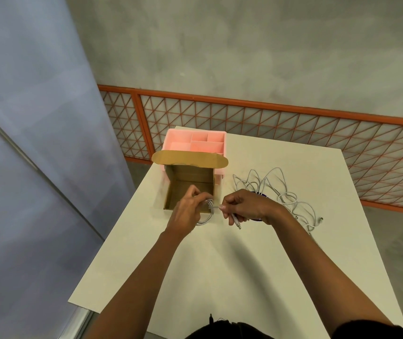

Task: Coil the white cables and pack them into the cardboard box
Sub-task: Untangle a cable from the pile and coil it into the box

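Note:
An open cardboard box [185,178] stands on the white table [220,265], its lid flap folded back. My left hand [185,211] holds a small coil of white cable [207,215] just in front of the box's near right corner. My right hand [244,206] pinches the same cable's free end, and the plug [236,221] sticks out below the fingers. A loose tangle of white cables [283,192] lies on the table to the right, partly behind my right hand.
A pink plastic organiser [195,140] with several compartments stands right behind the box. A dark purple object [260,195] shows under my right hand. An orange lattice railing [293,123] runs behind the table. The table's left edge is close to the box.

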A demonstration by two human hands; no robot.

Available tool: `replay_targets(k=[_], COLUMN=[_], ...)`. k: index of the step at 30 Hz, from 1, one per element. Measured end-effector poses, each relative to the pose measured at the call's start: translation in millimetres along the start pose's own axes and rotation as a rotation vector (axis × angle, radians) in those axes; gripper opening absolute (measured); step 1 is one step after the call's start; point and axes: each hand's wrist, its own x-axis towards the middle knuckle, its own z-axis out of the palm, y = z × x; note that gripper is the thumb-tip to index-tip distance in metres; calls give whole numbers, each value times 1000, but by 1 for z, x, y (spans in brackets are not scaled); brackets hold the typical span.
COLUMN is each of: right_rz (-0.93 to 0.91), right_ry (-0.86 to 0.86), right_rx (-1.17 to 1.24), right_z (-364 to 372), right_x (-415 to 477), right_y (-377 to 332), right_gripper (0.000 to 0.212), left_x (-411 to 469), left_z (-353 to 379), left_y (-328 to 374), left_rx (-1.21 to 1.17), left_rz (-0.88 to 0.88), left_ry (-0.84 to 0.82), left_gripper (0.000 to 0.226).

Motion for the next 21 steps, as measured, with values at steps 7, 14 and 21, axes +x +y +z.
replay_targets(k=[7, 14, 21], right_rz=[-71, -48, 47], right_ry=[-85, 10, 275], right_rx=[-46, 83, 344], right_z=[6, 1, -6], right_x=[-2, -5, 7], right_y=[-1, 10, 34], right_gripper=[27, 29, 28], left_x=[0, 0, 6], left_z=[-2, -4, -20], left_y=[0, -8, -5], left_rx=[-2, -153, -435], left_rz=[-28, -60, -128], left_ry=[56, 24, -164], left_gripper=[33, 21, 26])
